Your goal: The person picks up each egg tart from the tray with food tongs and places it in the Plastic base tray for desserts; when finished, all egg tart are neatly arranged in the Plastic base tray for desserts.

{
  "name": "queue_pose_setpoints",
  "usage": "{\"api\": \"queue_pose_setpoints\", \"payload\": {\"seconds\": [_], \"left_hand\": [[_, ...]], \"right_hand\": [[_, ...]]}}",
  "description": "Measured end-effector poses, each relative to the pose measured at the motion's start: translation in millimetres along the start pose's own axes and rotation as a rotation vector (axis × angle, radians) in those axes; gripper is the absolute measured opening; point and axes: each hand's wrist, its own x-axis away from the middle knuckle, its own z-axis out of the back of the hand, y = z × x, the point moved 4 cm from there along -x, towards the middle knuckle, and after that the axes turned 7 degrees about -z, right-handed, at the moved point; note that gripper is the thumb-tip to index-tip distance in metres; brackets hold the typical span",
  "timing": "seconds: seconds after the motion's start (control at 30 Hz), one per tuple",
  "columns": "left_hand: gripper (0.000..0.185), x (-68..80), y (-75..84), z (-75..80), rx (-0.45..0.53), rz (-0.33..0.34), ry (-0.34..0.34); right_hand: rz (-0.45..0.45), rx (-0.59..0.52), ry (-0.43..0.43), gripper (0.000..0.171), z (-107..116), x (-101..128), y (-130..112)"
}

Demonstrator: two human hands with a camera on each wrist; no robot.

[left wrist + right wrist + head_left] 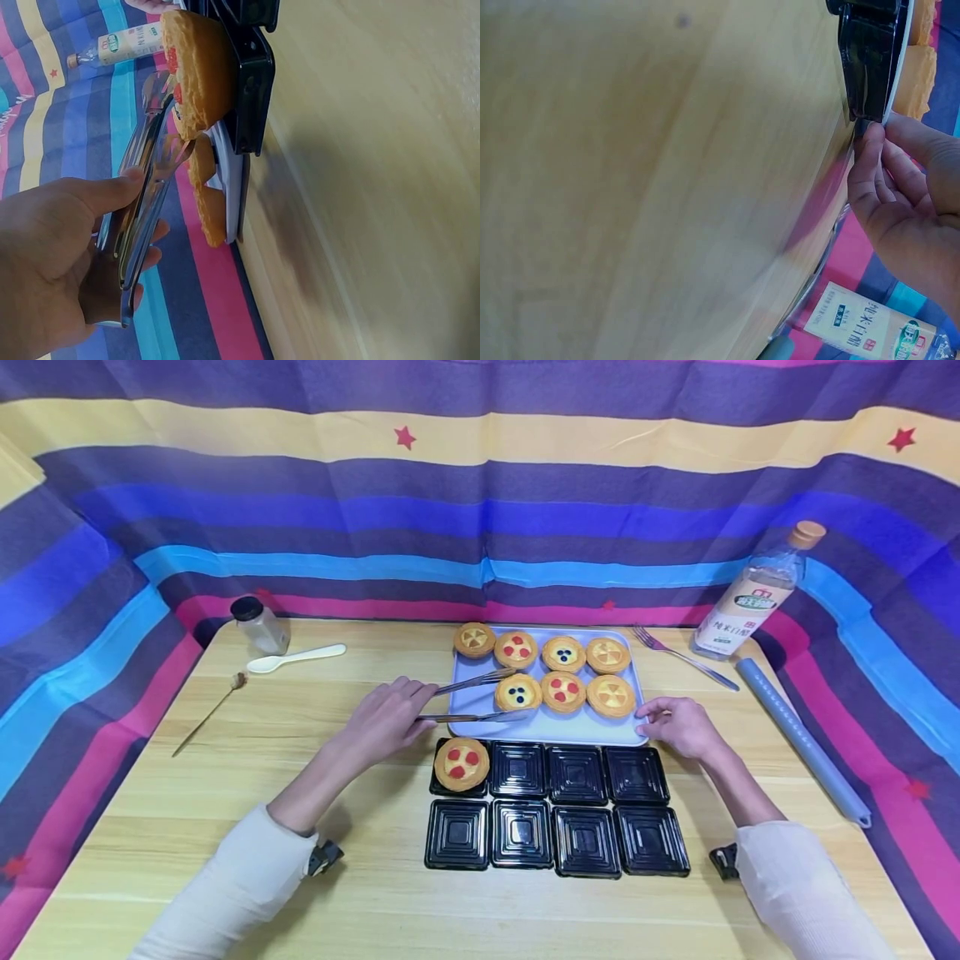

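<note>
We look down at a pale wood-grain table, with a purple, blue, yellow and pink striped cloth hung around it. The person's left hand grips a pair of shiny metal tongs, thumb on one side and fingers curled round the other. The tongs' tips are spread, one arm fork-like, the other flat. Between them we see a round golden pastry tart with three dark blue berries, in the front row on a pale lavender rectangular tray; we cannot tell whether the tips touch it.

The right hand pinches the tray's front right corner between thumb and fingertips. Six more tarts share the tray, topped with red pieces, blue berries or pale wedges.

Just in front of the tray we find eight square black plastic containers in two rows of four. A golden tart with three red pieces sits in the one at the back left.

To the left we see a black-lidded clear jar, a white plastic spoon and a thin metal stick with a brown tip. To the right lie a metal fork and a long grey rod, near a standing clear bottle with a tan cap.
</note>
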Motion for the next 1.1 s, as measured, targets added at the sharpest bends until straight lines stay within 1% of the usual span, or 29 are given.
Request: {"api": "queue_pose_setpoints", "payload": {"seconds": [0.2,0.47,0.8,1.1], "left_hand": [[0.052,5.1,2.8,6.4,0.012,-0.004,0.018],[0.052,14.2,9.4,15.0,0.026,-0.010,0.001],[0.054,29.4,22.6,25.2,-0.006,-0.051,0.014],[0.055,38.7,33.8,28.0,-0.015,-0.101,0.007]], "right_hand": [[-0.004,-0.012,-0.009,0.028,-0.2,0.2,-0.3],[-0.015,-0.008,-0.010,0.028,-0.4,-0.6,-0.4],[-0.011,0.020,-0.006,0.028,-0.3,-2.6,-0.2],[-0.008,0.030,-0.010,0.027,-0.1,-2.4,-0.8]]}}
